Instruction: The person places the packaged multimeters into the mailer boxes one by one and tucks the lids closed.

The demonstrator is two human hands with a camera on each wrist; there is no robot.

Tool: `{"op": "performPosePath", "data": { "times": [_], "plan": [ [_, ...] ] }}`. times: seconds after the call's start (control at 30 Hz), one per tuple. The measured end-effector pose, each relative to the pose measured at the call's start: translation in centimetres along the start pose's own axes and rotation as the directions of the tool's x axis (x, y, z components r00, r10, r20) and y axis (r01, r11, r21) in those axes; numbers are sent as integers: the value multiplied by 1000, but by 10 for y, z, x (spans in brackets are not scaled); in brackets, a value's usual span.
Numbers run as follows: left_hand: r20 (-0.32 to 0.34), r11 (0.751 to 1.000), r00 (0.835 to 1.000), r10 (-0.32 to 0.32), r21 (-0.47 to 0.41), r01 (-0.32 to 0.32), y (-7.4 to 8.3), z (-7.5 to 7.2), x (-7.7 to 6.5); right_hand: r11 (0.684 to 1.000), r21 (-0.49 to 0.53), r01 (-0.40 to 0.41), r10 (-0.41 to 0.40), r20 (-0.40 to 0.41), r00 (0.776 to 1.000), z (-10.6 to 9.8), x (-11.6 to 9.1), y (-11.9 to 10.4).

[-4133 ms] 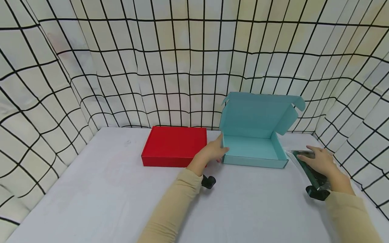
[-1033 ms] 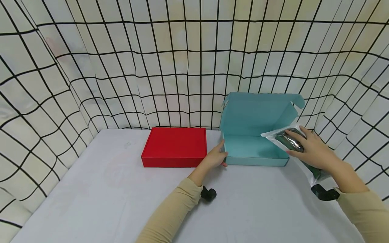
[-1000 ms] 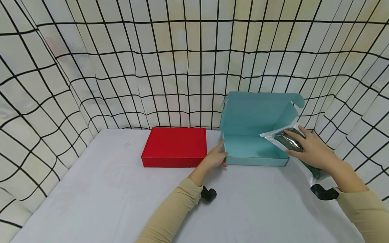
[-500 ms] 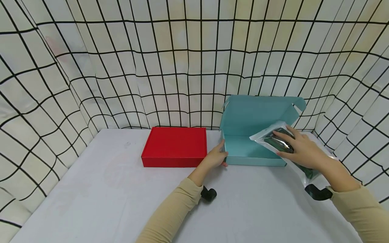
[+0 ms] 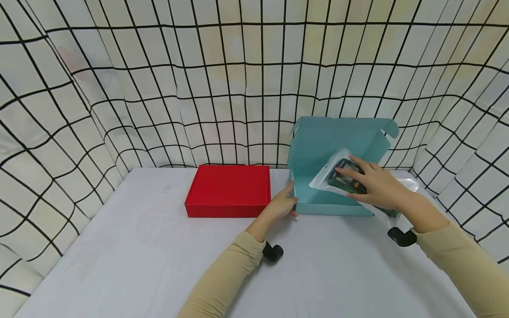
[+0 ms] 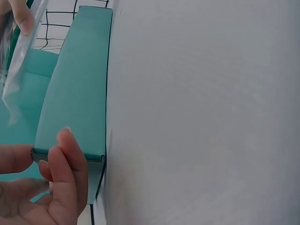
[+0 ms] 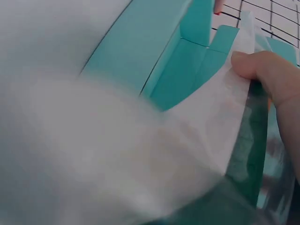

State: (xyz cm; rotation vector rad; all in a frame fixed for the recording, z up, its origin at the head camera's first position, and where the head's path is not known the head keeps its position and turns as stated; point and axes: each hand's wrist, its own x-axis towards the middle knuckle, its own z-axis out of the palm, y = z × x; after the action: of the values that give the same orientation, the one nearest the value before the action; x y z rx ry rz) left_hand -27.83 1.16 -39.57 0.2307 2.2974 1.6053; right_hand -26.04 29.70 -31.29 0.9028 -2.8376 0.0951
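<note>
Left hand (image 5: 281, 204), coming out of a tan sleeve (image 5: 224, 274) with a black wrist camera (image 5: 272, 252) beneath it, pinches the near left corner of the blue-green box (image 5: 334, 209). In the left wrist view its fingers bend around that corner, some on the inside and some on the outside. On the other side, the right hand (image 5: 377, 183) reaches in over the box's right front part and grips a clear plastic bag (image 5: 323, 182). Its thumb lies along the near side of the bag and its fingers spread across the top. Inside the bag is a dark green thing (image 5: 339, 182); what it is I cannot tell. The bag slants, its far left end above the inside of the box and its near right end sticking out past the front wall. Whether it touches the box is unclear. To the left on the white table (image 5: 139, 265) lies a shut red box (image 5: 228, 185). Farther back, the blue-green lid (image 5: 330, 137) stands raised before white cloth (image 5: 251, 44) with black grid lines.
</note>
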Motion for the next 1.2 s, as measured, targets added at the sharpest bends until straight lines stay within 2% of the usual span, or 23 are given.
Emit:
{"op": "performPosePath", "data": {
  "times": [0.27,0.5,0.63,0.83,0.97,1.03,1.2],
  "plan": [
    [7,1000,1000,11,5,-11,2,-1,-1,983,-94,157,-164,-69,984,13,18,4],
    [10,1000,1000,22,20,-22,2,-2,-2,945,-180,274,-301,-145,942,26,26,14],
    [15,1000,1000,24,17,-25,1,-3,-4,917,-225,330,-374,-195,906,34,30,19],
    [28,999,1000,4,32,-5,-4,-5,-8,835,-336,435,-520,-227,823,45,40,24],
    [44,999,999,24,35,-26,-2,-5,-6,794,-407,452,-575,-260,776,47,48,28],
    [48,999,998,30,40,-32,-2,-5,-6,778,-439,450,-590,-263,763,48,52,30],
    [44,999,999,28,36,-29,0,-4,-6,756,-472,454,-604,-234,762,53,60,33]
  ]
}}
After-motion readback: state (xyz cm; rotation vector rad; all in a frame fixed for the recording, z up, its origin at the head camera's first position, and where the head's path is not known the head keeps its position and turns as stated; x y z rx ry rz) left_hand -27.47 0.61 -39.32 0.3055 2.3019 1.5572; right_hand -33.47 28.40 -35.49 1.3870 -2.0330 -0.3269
